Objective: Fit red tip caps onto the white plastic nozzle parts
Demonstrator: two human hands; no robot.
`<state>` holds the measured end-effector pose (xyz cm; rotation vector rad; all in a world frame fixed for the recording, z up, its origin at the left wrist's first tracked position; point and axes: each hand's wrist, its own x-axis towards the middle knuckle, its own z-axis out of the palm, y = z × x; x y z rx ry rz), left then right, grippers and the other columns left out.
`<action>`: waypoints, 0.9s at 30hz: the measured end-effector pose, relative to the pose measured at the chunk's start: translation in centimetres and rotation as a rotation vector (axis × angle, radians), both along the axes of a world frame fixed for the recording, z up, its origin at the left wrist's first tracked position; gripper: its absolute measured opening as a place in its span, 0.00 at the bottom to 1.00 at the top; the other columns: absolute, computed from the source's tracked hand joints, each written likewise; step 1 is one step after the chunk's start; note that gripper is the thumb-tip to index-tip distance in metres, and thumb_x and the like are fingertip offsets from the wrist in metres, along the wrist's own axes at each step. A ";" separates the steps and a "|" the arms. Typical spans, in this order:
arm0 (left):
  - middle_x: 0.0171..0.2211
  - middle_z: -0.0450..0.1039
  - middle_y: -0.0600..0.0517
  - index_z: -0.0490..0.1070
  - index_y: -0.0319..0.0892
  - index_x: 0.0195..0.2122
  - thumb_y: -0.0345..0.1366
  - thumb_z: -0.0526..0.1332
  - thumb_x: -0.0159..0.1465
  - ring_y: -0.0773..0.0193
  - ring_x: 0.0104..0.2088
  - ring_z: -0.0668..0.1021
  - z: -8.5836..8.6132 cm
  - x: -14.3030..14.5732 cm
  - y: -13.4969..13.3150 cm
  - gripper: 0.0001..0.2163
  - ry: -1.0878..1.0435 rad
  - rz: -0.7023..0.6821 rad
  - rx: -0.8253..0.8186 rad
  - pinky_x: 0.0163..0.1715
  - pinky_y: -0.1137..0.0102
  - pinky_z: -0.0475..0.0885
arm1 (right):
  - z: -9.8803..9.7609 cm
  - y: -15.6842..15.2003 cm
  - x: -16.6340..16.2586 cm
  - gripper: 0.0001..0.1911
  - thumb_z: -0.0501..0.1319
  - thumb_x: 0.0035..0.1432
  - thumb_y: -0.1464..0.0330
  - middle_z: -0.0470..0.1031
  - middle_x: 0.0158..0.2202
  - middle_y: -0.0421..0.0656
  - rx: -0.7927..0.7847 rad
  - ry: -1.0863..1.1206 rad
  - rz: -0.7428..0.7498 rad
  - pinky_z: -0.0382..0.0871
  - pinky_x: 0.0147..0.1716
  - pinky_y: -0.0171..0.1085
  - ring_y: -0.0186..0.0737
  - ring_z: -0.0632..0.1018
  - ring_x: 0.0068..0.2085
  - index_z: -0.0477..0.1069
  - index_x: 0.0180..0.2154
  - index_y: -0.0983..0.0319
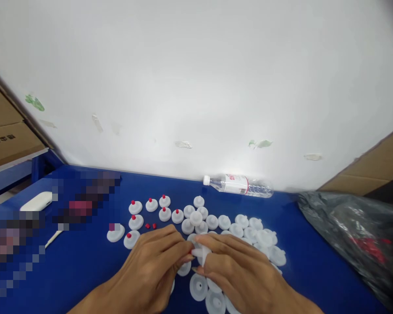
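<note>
My left hand [162, 257] is closed, with a small red cap [192, 251] pinched at its fingertips. Facing it, my right hand [239, 264] grips a white plastic lid [201, 254] whose narrow nozzle points left and meets the red cap. Whether the cap sits on the nozzle or only touches it, I cannot tell. Under and around my right hand lie many plain white lids [215, 302], some overlapping. Beyond my left hand stand several lids with red caps on their nozzles [136, 222]. Two loose red caps [151, 226] lie just past my left knuckles.
A clear plastic bottle [242, 185] lies along the white wall [196, 87]. On the right of the blue table [91, 266], a dark plastic bag [340, 231] shows red pieces inside. A white device [36, 201] lies at the left, near pixelated patches. Cardboard boxes [13, 135] flank the table.
</note>
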<state>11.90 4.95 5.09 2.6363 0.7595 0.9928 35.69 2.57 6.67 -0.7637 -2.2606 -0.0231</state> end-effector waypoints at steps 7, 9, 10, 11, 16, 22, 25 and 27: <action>0.38 0.78 0.54 0.72 0.46 0.49 0.28 0.59 0.74 0.63 0.38 0.77 3.0 -2.2 2.6 0.07 -0.054 0.258 0.229 0.41 0.65 0.75 | 1.5 0.8 1.0 0.13 0.58 0.75 0.64 0.76 0.64 0.50 0.018 -0.039 -0.140 0.80 0.57 0.43 0.44 0.79 0.63 0.67 0.58 0.58; 0.35 0.76 0.55 0.73 0.46 0.45 0.31 0.59 0.74 0.61 0.38 0.74 3.4 -3.5 4.0 0.04 0.033 0.310 0.266 0.40 0.64 0.73 | 2.0 1.1 1.7 0.14 0.59 0.74 0.68 0.73 0.66 0.50 0.018 -0.012 -0.175 0.79 0.57 0.44 0.44 0.78 0.63 0.67 0.59 0.58; 0.35 0.77 0.54 0.73 0.45 0.44 0.32 0.59 0.74 0.60 0.39 0.72 3.4 -4.2 4.6 0.04 0.105 0.333 0.268 0.41 0.63 0.71 | 2.3 1.2 2.1 0.14 0.60 0.73 0.70 0.73 0.66 0.49 0.027 0.001 -0.185 0.77 0.58 0.43 0.43 0.77 0.63 0.68 0.58 0.58; 0.33 0.76 0.54 0.73 0.45 0.41 0.33 0.59 0.74 0.58 0.39 0.72 3.4 -4.8 5.2 0.04 0.168 0.350 0.270 0.42 0.61 0.70 | 2.4 1.3 2.4 0.14 0.60 0.72 0.72 0.73 0.66 0.49 0.040 0.009 -0.195 0.75 0.60 0.42 0.42 0.77 0.63 0.68 0.57 0.58; 0.30 0.72 0.50 0.71 0.44 0.33 0.34 0.53 0.75 0.53 0.38 0.69 2.7 -6.2 6.3 0.13 0.414 0.414 0.233 0.41 0.56 0.62 | 2.9 1.9 3.3 0.12 0.60 0.72 0.75 0.76 0.61 0.47 0.088 -0.009 -0.219 0.68 0.62 0.39 0.38 0.76 0.62 0.70 0.55 0.60; 0.33 0.74 0.48 0.75 0.42 0.37 0.33 0.53 0.76 0.52 0.40 0.68 1.8 -6.0 6.4 0.14 0.567 0.423 0.180 0.42 0.57 0.61 | 2.8 2.1 3.2 0.11 0.59 0.72 0.76 0.77 0.59 0.48 0.074 -0.034 -0.199 0.67 0.61 0.40 0.38 0.75 0.62 0.71 0.54 0.61; 0.34 0.75 0.48 0.77 0.41 0.38 0.32 0.53 0.76 0.52 0.41 0.68 1.5 -6.1 6.7 0.13 0.591 0.429 0.159 0.43 0.57 0.61 | 2.7 2.0 3.1 0.11 0.59 0.72 0.76 0.77 0.59 0.47 0.071 -0.051 -0.188 0.67 0.61 0.40 0.38 0.75 0.62 0.71 0.53 0.61; 0.34 0.75 0.48 0.77 0.41 0.38 0.32 0.53 0.77 0.52 0.41 0.69 1.4 -6.2 6.9 0.13 0.591 0.432 0.144 0.43 0.57 0.61 | 2.7 2.1 3.2 0.11 0.59 0.72 0.76 0.78 0.58 0.47 0.064 -0.066 -0.196 0.66 0.61 0.40 0.38 0.74 0.62 0.71 0.53 0.61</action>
